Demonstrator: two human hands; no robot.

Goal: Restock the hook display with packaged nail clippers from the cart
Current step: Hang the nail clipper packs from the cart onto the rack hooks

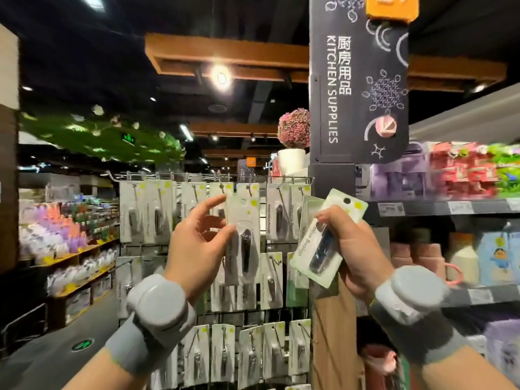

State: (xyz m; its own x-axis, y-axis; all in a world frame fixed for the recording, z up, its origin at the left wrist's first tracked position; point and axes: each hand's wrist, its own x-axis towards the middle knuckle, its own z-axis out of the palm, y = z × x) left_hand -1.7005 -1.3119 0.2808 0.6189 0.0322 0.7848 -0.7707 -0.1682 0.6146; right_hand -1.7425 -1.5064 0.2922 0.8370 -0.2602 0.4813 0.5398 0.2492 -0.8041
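Note:
A wire hook display (287, 180) holds rows of carded nail clippers. My left hand (197, 243) is raised in front of it, thumb and fingers pinching the left edge of one clipper pack (244, 237) that hangs just below the top row of hooks. My right hand (349, 249) is beside the display's right edge and grips a small stack of clipper packs (327, 237), tilted, with the hang hole at upper right. Both wrists wear grey bands. The cart is out of view.
A black "Kitchen Supplies" sign post (357, 80) stands right of the display, with stocked shelves (450, 209) beyond it. Lower hook rows (247, 353) hang full of packs. An aisle (56, 356) and more shelves (70, 249) lie to the left.

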